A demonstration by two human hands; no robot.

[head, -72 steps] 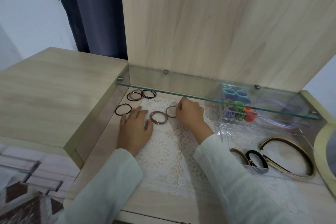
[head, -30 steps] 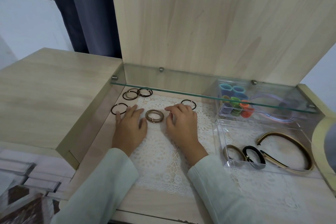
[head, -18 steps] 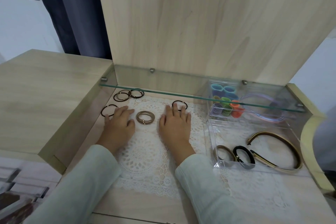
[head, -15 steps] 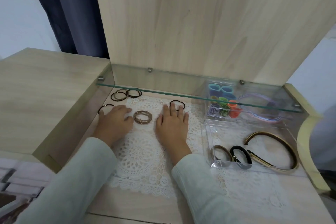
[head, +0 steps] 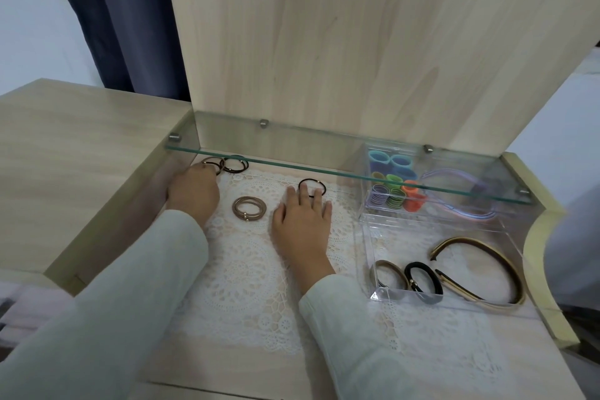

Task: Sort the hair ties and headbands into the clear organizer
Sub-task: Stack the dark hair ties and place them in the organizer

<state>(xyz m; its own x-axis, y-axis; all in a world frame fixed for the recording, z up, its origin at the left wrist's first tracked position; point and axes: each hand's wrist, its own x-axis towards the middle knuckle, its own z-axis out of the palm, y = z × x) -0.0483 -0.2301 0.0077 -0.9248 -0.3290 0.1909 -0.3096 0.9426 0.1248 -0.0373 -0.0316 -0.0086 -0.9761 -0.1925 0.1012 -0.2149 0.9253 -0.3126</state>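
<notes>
Lace mat (head: pixel 246 273) on the desk (head: pixel 227 377): right hand (head: pixel 302 227) lies flat, fingers on a black hair tie (head: pixel 311 179). Left hand (head: pixel 193 193) is at the brown ties (head: pixel 232 165), can't tell its grip. Clear organizer (head: pixel 389 294) sits right.

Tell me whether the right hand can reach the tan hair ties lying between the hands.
Probably yes. The tan hair ties lie uncovered on the lace mat, just beside the right hand, with nothing between them.

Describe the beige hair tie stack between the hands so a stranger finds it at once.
Start at the white lace doily under the glass shelf. Between the left hand and right hand lies the beige hair tie stack, touched by neither. Unlike the thin dark ties nearby, it is pale and doubled.
</notes>
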